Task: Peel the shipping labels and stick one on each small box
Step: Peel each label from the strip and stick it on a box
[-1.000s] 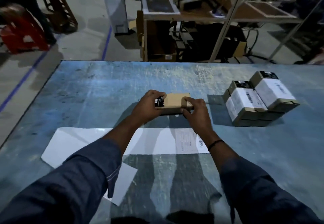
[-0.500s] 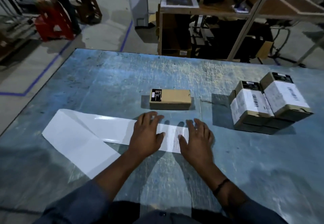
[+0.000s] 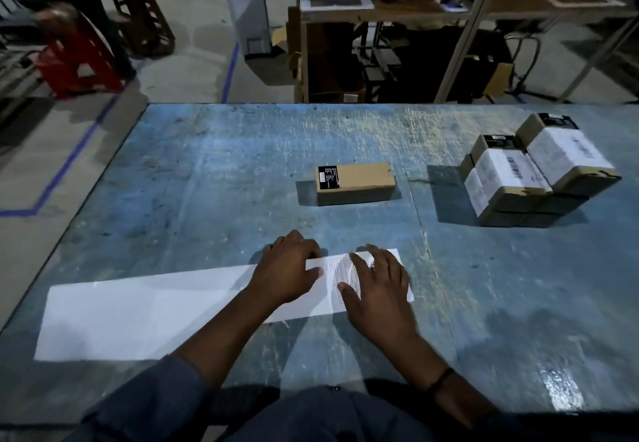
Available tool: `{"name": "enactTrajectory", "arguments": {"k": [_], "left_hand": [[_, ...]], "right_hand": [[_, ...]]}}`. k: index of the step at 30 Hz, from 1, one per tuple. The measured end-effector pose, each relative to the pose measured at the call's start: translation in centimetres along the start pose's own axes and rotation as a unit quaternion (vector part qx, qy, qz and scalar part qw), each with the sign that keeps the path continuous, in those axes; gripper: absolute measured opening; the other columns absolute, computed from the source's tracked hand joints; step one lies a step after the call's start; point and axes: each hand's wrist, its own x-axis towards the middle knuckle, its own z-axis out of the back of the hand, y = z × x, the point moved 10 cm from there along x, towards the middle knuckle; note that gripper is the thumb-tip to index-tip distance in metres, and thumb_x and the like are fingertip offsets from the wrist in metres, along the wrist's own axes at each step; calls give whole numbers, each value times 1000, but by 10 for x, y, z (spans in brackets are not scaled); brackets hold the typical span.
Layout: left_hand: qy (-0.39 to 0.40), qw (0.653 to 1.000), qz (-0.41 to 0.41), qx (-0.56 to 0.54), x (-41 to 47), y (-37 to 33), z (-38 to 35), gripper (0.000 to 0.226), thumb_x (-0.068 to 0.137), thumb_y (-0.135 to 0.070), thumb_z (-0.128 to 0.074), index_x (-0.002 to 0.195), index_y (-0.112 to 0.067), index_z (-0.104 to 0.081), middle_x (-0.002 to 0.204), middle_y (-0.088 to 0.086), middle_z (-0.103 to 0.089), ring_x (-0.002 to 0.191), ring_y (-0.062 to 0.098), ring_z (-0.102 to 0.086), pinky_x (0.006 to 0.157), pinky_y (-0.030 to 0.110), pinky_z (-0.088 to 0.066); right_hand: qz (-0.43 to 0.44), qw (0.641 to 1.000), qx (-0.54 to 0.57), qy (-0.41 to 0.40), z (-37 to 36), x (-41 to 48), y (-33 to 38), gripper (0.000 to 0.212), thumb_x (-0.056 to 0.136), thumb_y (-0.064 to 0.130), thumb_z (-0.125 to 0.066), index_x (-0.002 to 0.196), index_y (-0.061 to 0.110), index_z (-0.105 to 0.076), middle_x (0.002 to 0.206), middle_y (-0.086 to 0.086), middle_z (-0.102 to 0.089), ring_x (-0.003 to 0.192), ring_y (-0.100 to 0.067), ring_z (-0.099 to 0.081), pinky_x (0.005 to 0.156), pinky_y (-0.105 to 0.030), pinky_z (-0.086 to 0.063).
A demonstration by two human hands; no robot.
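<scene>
Head view: both hands are lying flat, fingers spread and gripping nothing, on a long white paper strip stretching across the scuffed blue table. The left hand and right hand are flanking 1 printed label. A bare rectangular cardboard box is sitting beyond them, apart. Labelled boxes are standing stacked at far right.

Label strip laid lower left on counter; single box centred behind it; stacked boxes placed right.
</scene>
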Motion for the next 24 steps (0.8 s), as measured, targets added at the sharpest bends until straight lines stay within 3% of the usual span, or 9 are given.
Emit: {"name": "enactTrajectory", "arguments": {"k": [2, 5, 8, 12, 16, 19, 24], "left_hand": [[14, 998, 3, -56, 0, 8, 5, 15, 93, -33, -74, 107, -27, -71, 113, -2, -67, 104, 20, -65, 90, 34, -52], [57, 989, -19, -133, -2, 11, 15, 6, 95, -30, -73, 98, -26, -71, 104, -7, -72, 98, 12, -67, 80, 26, -49], [79, 978, -60, -182, -6, 5, 27, 2, 95, -30, -73, 94, -29, -73, 99, -13, -73, 90, 2, -67, 75, 17, -44], [96, 967, -94, -217, -12, 2, 38, 10, 98, -27, -68, 92, -28, -77, 93, -15, -76, 89, 2, -70, 83, 24, -52], [118, 957, -119, -237, -20, -3, 42, 22, 103, -23, -63, 85, -30, -73, 80, -20, -74, 80, 1, -70, 81, 28, -51], [120, 953, -135, -242, -22, -6, 42, 18, 103, -27, -63, 89, -30, -73, 81, -17, -74, 82, 3, -70, 81, 28, -52], [113, 960, -151, -208, -22, -12, 39, 16, 103, -32, -61, 103, -25, -76, 102, -17, -75, 97, -2, -68, 85, 23, -51]], "right_hand": [[-21, 999, 5, -30, 9, -2, 11, 49, 86, 43, -63, 129, 19, -63, 147, -10, -48, 132, -38, -44, 106, -53, -35], [-21, 994, 40, -99, 31, -2, 33, 36, 83, 39, -69, 114, 20, -64, 132, -9, -53, 120, -35, -49, 95, -49, -40], [-19, 988, 105, -115, 41, 1, 48, 31, 87, 43, -72, 106, 20, -65, 114, -2, -57, 106, -26, -58, 86, -42, -47], [-64, 976, 201, -59, 42, 3, 54, 29, 87, 48, -77, 100, 24, -68, 98, 10, -65, 90, -4, -61, 77, -22, -49], [-73, 961, 265, -41, 46, 1, 58, 23, 82, 42, -83, 90, 25, -70, 84, 12, -69, 80, -7, -66, 71, -23, -54], [-85, 953, 286, -42, 48, 1, 56, 19, 83, 37, -85, 88, 23, -74, 77, 12, -71, 75, -8, -68, 69, -24, -55], [-92, 950, 298, -27, 53, -1, 49, 19, 87, 40, -81, 90, 22, -81, 82, 12, -77, 77, -2, -71, 66, -11, -48]]}}
